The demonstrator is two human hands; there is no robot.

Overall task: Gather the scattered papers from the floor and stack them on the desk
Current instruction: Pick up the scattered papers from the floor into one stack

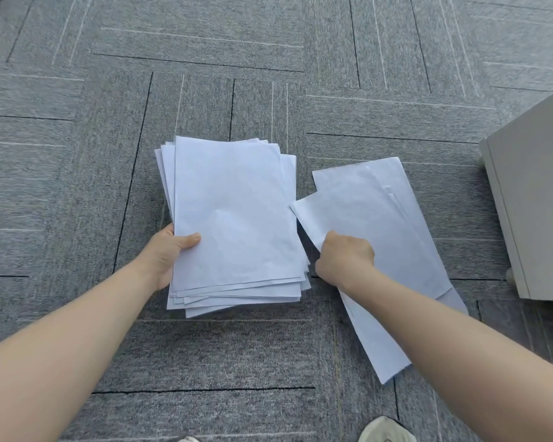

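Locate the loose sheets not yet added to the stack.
In the head view the loose sheets lie right of centre on the carpet, between the stack in the left hand and the grey cabinet, gripped by the right hand.

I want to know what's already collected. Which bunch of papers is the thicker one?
The stack held by the left hand is thicker, with many offset sheet edges showing. The sheets under the right hand, nearer the cabinet, are few.

The left hand [165, 255] holds an uneven stack of white papers [233, 218] by its left edge, thumb on top. The right hand [344, 258] has its grip closed on the edge of several loose sheets [390, 224] lying on the grey carpet floor [237, 352], beside a pale cabinet [537, 199]. A shoe [385, 430] shows at the bottom.
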